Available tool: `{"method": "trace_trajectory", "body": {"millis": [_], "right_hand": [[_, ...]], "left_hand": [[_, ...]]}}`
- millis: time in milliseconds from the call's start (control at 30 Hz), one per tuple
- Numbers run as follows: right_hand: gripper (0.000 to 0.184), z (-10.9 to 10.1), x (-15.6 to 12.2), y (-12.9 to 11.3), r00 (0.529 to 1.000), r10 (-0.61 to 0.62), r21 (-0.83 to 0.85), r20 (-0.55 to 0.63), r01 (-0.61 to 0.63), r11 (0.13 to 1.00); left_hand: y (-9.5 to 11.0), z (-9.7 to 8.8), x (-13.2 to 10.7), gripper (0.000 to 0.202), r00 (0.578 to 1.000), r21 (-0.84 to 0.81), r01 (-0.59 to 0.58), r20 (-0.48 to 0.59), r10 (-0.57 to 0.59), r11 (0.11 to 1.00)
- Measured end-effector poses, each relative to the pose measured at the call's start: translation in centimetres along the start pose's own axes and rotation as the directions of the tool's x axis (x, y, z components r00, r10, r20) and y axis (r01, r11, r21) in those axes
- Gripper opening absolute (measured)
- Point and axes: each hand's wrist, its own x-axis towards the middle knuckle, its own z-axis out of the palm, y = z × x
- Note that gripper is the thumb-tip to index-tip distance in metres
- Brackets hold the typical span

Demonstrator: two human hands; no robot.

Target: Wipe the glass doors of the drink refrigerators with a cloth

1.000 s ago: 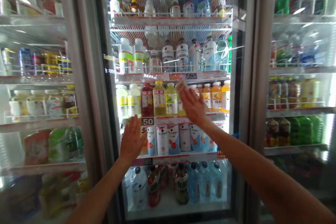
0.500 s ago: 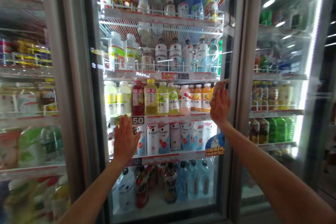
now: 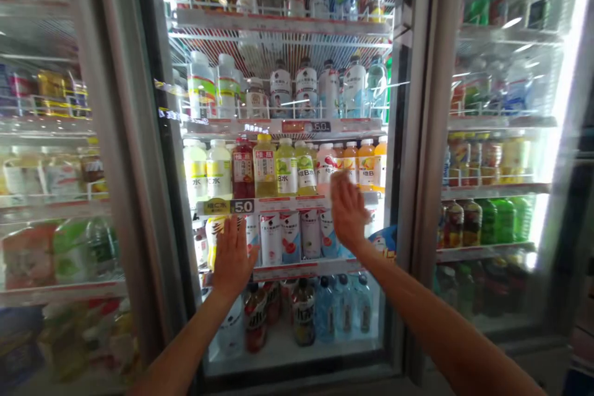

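Observation:
My left hand is raised palm forward with its fingers stretched out, holding nothing. It is in front of the lower rows of bottles, just under a 5.0 price tag. My right hand is also up and open, its fingers blurred by motion. Behind it stand an orange drink bottle and a pink drink bottle, partly covered. Both hands face the glass door of a drinks fridge; whether either touches the glass I cannot tell. A yellow bottle and a dark red bottle sit between them, farther back.
A metal door frame stands right of my right hand, another frame on the left. Lit neighbouring fridges hold more drinks, such as a green bottle. On the bottom shelf, blue water bottles stand beside a dark-labelled bottle.
My right hand has moved left and down from beside the right door frame to before the middle bottles. My left hand has shifted slightly right and down; the view has moved a little.

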Motion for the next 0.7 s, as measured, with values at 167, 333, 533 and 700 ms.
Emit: {"method": "trace_trajectory", "body": {"millis": [167,333,533,700], "right_hand": [[0.066,0.4,0.2,-5.5,0.874,-0.435,0.191,0.215,0.399,0.897],[0.054,1.5,8.5,-6.8,0.986,-0.015,0.060,0.168,0.004,0.998],[0.048,1.2,6.5,-7.4,0.855,-0.494,0.253,0.159,0.448,0.857],[0.054,-0.4,5.1,-1.4,0.946,-0.323,0.079,0.008,0.321,0.944]], "left_hand": [[-0.4,-1.1,-0.6,0.068,0.997,-0.010,-0.059,0.044,0.060,0.998],[1.5,-2.3,2.1,0.063,0.996,-0.095,-0.060,-0.068,0.054,0.994],[5.5,-0.6,8.7,0.048,0.982,-0.395,-0.089,-0.189,0.014,0.915],[9.5,3.0,10.7,0.061,0.963,-0.281,0.018,-0.255,-0.092,0.960]]}}
